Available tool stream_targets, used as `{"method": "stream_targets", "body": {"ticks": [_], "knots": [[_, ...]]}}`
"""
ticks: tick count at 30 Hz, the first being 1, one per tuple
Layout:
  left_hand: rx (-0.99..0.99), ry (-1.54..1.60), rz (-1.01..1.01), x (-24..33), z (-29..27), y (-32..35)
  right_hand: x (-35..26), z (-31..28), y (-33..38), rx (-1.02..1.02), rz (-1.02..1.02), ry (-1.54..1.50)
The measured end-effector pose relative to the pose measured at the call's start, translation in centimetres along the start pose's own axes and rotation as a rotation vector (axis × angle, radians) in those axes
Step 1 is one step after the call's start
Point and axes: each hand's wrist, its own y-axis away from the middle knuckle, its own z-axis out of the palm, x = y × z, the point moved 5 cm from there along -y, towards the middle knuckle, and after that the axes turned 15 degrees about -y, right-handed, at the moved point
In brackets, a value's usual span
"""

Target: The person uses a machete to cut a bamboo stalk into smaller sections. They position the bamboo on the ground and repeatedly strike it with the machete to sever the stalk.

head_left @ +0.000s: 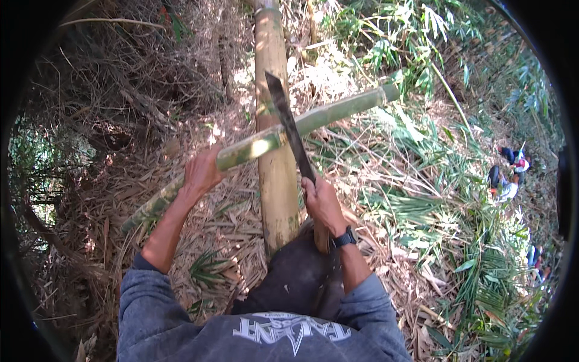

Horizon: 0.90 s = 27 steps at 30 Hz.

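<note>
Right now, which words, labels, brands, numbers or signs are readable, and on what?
Dark grey shirt: large white lettering, legible but not copied here; the smaller line beside it is too small to read.
Black wristwatch: nothing readable.
Machete, green bamboo pole, thicker yellowish bamboo pole: no lettering visible.

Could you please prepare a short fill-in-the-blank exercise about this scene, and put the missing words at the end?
1. The left hand holds a bamboo pole, whose main colour is ____.
2. Where they cross, the pole passes (over or under?) ____ the thicker, yellowish bamboo trunk.
3. The right hand holds a machete, and around that wrist is a dark ____.

Missing words: green; over; watch.
</note>
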Motion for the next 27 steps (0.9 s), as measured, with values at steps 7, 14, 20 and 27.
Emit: {"method": "stream_targets", "body": {"ticks": [7,14,20,27], "knots": [[-0.453,0.251,-0.035,-0.8,0.7,-0.5,-0.8,0.6,-0.1,0.064,-0.071,0.381],[-0.371,0.154,0.052,-1.8,0.2,-2.1,-11.5,-1.5,1.4,0.245,-0.484,0.171],[-0.337,0.106,0.077,-2.1,2.2,-2.4,-1.9,0.2,-0.1,0.130,-0.130,0.588],[-0.471,0.230,0.011,-1.8,0.7,-2.1,-8.8,-0.4,0.0,0.123,-0.237,0.303]]}}
